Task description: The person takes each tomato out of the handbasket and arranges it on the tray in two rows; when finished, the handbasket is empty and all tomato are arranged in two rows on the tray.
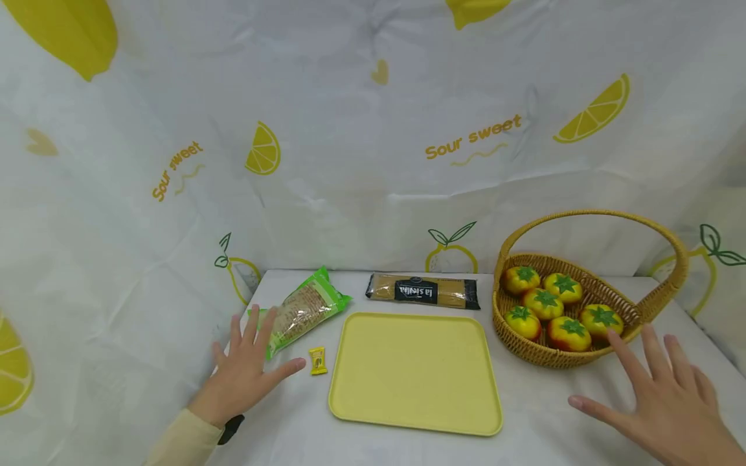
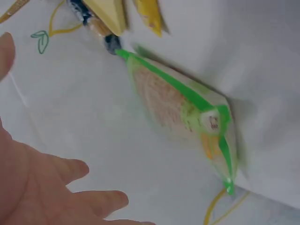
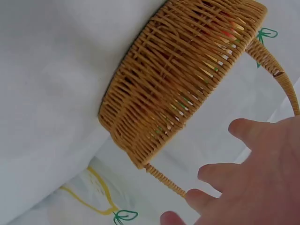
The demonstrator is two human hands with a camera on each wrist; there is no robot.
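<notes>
My left hand has its fingers spread and holds nothing, near a clear and green bag of brownish food. In the left wrist view the same bag lies apart from the fingers. Just right of the left thumb is a small yellow wrapped candy. Fingers spread, my right hand hovers in front of a wicker basket. Several yellow-red fruits with green star-shaped tops, maybe tomatoes or persimmons, lie inside it. The right wrist view shows the basket's woven side beyond the empty hand.
A pale yellow rectangular tray lies mid-table between the hands. Behind it is a flat pack of pasta with a black label. A white cloth printed with lemons hangs behind the white table. The basket's tall handle arches over the fruits.
</notes>
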